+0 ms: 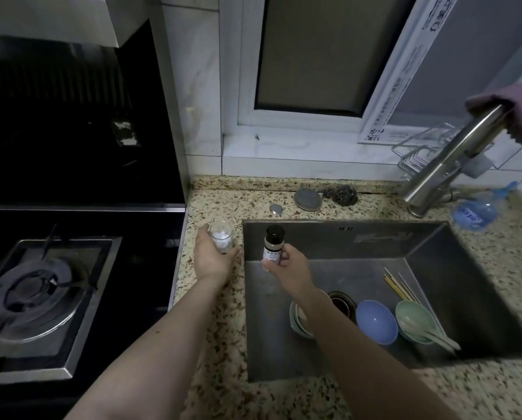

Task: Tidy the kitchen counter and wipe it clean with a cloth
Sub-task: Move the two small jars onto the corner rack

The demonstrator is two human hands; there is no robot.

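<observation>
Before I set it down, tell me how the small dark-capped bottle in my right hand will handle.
The dark-capped bottle is tall and narrow, so it probably tips easily if nudged. The right hand pinches it with fingertips alone, which suggests it is light. Lying on its side it would likely roll; it hangs at the edge of the sink.
</observation>
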